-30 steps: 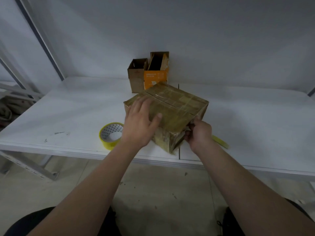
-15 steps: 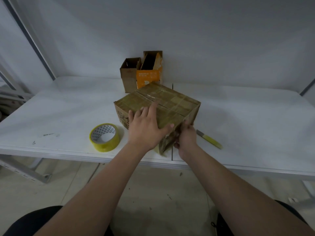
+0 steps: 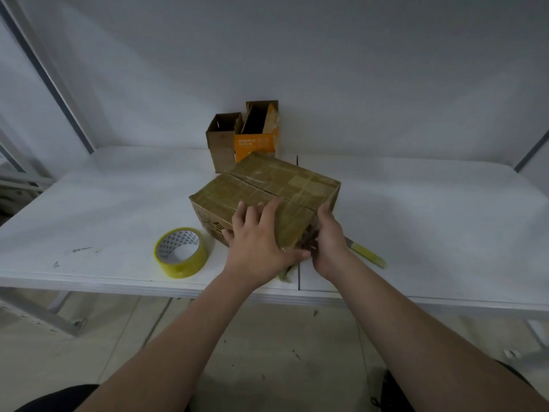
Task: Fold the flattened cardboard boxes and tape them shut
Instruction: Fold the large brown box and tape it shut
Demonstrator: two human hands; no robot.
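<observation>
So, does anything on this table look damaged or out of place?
Yes. The cardboard box looks worn: its near bottom corner, at the front edge of the table, is frayed, with ragged bits showing below the left hand. Nothing else stands out.

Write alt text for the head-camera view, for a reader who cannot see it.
A person's left hand and right hand are on the near corner of a taped cardboard box on a table. A yellow tape roll lies left of it, a yellow cutter right, two open boxes behind.

three boxes: a large closed box (image 3: pixel 267 185), a brown open box (image 3: pixel 221 144), an orange open box (image 3: pixel 257 144). one tape roll (image 3: pixel 179 252), one knife (image 3: pixel 367 254), two hands: left hand (image 3: pixel 258 245), right hand (image 3: pixel 329 242).
</observation>
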